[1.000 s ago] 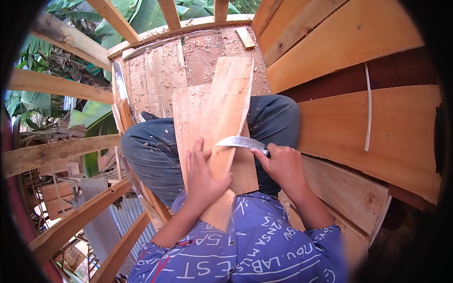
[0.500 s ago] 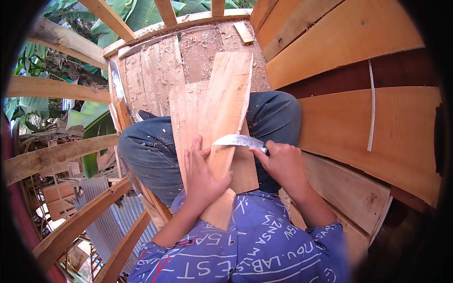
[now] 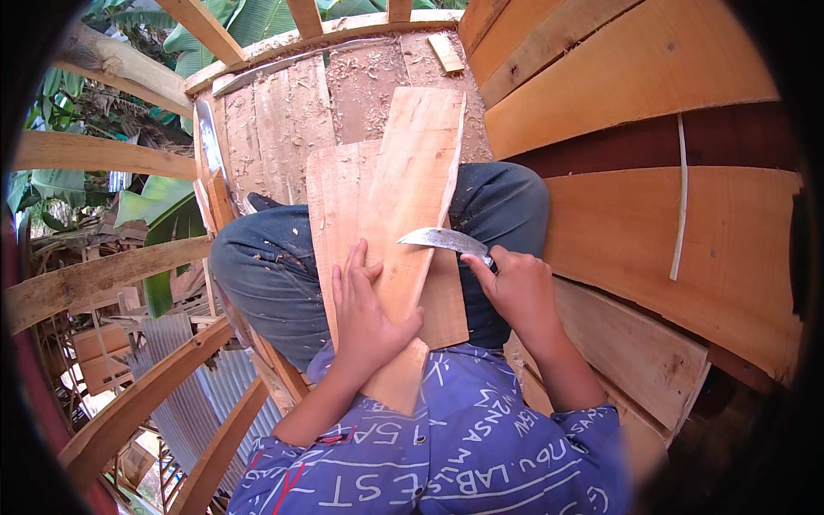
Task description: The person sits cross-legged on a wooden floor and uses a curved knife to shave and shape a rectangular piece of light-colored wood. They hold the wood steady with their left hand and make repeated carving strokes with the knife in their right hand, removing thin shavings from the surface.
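A narrow wooden board [image 3: 412,163] leans lengthwise across a wider board [image 3: 339,184], both resting on my lap. My left hand [image 3: 369,322] presses over the lower part of the narrow board. Its thumb reaches the right edge and its fingers stretch up along the wood. In my right hand [image 3: 525,292] is a knife [image 3: 442,240] with a short curved blade, gripped by a handle mostly hidden in the fist. The blade lies across the narrow board's right edge, tip to the left; whether it touches the wood I cannot tell.
Wood shavings litter the plank floor [image 3: 369,94] ahead, where a small offcut [image 3: 445,53] lies. A plank wall [image 3: 652,223] stands close on the right, with a thin pale strip [image 3: 680,197] against it. Wooden rails [image 3: 103,279] run along the left, with banana leaves beyond.
The knife has shifted a little right and away from me along the board's edge, and its blade now slants with the tip higher. My left hand keeps its place on the board.
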